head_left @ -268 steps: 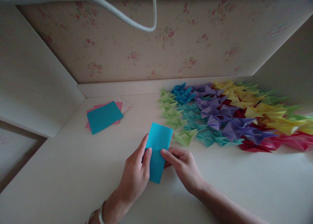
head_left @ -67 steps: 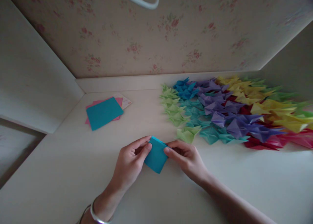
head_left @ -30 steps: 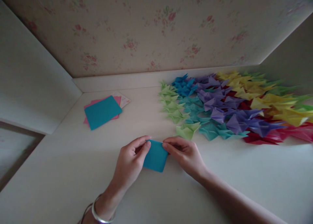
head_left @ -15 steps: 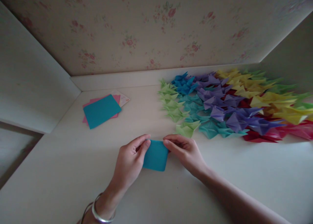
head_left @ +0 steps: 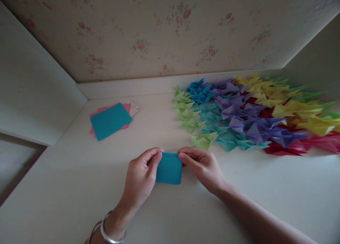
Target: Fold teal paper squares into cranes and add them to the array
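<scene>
A small blue square of paper (head_left: 169,168) is held up between my two hands, just above the white desk. My left hand (head_left: 143,171) pinches its upper left corner between thumb and fingers. At the upper right corner, my right hand (head_left: 200,166) grips the same paper with thumb and forefinger. The paper looks folded, with rounded lower corners; its back is hidden. Closest beyond my right hand lies a light green folded paper crane (head_left: 204,140).
Rows of folded paper pieces, including purple ones (head_left: 236,107) and yellow ones (head_left: 294,109), cover the right back of the desk (head_left: 66,187). A blue sheet (head_left: 111,121) lies over pink sheets (head_left: 127,108) at the back left. A floral wall (head_left: 159,34) rises behind.
The blue paper has turned slightly, so its lower edge now sits more level and a little higher. Both hands keep their pinch at its upper corners.
</scene>
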A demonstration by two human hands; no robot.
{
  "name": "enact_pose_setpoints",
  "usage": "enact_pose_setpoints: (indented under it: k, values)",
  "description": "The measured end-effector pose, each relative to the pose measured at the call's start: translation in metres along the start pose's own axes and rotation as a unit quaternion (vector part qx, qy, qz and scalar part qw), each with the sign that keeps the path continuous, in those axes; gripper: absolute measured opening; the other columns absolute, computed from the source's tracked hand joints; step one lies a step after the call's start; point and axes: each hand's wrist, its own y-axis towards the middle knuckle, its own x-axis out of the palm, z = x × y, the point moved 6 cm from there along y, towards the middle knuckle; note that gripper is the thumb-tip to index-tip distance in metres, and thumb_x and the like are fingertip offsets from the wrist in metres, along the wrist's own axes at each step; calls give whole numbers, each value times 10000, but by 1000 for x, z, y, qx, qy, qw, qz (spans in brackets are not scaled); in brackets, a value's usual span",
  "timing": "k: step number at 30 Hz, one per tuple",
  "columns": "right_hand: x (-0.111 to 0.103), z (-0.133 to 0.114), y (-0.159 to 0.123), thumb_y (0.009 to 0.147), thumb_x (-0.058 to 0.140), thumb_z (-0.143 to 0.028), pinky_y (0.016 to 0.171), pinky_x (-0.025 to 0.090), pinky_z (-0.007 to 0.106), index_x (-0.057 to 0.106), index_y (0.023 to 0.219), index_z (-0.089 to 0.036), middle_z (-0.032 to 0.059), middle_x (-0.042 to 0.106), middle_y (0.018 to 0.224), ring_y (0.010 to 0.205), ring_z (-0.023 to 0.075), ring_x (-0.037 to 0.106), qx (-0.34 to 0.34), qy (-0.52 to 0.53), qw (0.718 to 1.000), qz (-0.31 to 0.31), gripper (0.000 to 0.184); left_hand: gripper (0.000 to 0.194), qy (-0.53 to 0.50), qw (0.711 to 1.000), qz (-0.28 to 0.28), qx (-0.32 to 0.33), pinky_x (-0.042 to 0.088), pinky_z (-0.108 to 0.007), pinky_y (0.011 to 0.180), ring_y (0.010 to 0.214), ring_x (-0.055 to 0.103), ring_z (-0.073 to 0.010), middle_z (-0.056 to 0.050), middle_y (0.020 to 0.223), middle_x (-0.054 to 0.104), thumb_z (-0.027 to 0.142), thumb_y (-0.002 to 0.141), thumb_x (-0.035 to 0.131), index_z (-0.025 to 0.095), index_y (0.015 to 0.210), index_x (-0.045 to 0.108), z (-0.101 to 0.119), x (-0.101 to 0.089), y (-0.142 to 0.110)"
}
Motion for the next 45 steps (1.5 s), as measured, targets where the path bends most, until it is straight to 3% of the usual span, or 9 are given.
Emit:
enact_pose_setpoints:
  k: [10, 14, 19, 23, 26, 32, 39, 43, 45]
  values:
    - [1, 2, -3, 798, 730, -368, 631, 516, 266, 756, 830, -170, 33, 727, 754, 677, 159, 639, -13, 30, 999, 0, 202, 241, 7, 1000, 19, 11, 530, -251, 743, 859, 718, -213, -36, 947, 792, 386, 914, 592, 217, 967, 756, 3, -1, -1]
    - [-1, 6, -4, 780, 753, -367, 596, 484, 252, 723, 1031, -167, 2, 692, 678, 625, 136, 597, -5, 74, 997, 16, 322, 244, 8, 1000, 12, 7, 532, -244, 683, 785, 718, -204, -34, 905, 795, 382, 911, 594, 209, 959, 760, 3, 1, -2]
    - [1, 7, -2, 763, 767, -406, 598, 485, 249, 691, 1067, -161, -8, 668, 674, 623, 132, 588, 19, 94, 995, 7, 398, 246, 0, 1000, 25, 9, 545, -236, 697, 815, 727, -204, -34, 914, 798, 385, 905, 601, 208, 959, 763, 3, 0, -2]
    - [11, 6, -1, 792, 714, -493, 656, 535, 286, 694, 858, -150, 15, 651, 711, 670, 155, 620, 50, 89, 993, -52, 350, 259, -7, 998, 57, 6, 561, -242, 697, 819, 732, -208, -45, 918, 799, 402, 892, 612, 201, 949, 766, 1, -6, -2]
    - [16, 5, -2, 851, 626, -534, 625, 523, 288, 634, 694, -149, 11, 574, 644, 629, 153, 585, 35, 50, 994, -93, 416, 264, -11, 998, 69, 0, 567, -244, 720, 835, 731, -208, -51, 927, 797, 412, 886, 621, 201, 949, 767, 0, -8, -2]
    - [9, 3, -2, 896, 578, -505, 542, 425, 251, 595, 698, -161, -7, 498, 625, 587, 135, 501, -23, -31, 998, -56, 396, 264, -19, 998, 59, -2, 572, -254, 722, 835, 732, -214, -51, 918, 798, 409, 886, 620, 202, 952, 769, 1, -6, -3]
    - [18, 1, -7, 946, 513, -459, 595, 423, 260, 617, 730, -155, 31, 603, 680, 645, 154, 554, -9, -77, 986, -145, 387, 269, -19, 995, 99, -18, 572, -258, 722, 856, 730, -219, -48, 950, 797, 419, 872, 640, 203, 968, 767, -2, -12, 0]
    - [14, 0, -7, 959, 496, -417, 534, 347, 249, 566, 696, -170, -8, 502, 625, 586, 129, 458, -40, -118, 984, -124, 367, 277, -14, 997, 77, -18, 573, -259, 706, 820, 728, -207, -49, 929, 791, 421, 896, 612, 198, 986, 749, -3, -10, 1]
    - [13, 1, -6, 957, 495, -403, 524, 324, 250, 542, 677, -176, -19, 459, 616, 577, 125, 423, -41, -132, 983, -121, 363, 257, 15, 998, 54, 13, 573, -269, 703, 808, 726, -202, -56, 945, 783, 387, 924, 579, 194, 1001, 731, -1, -7, 2]
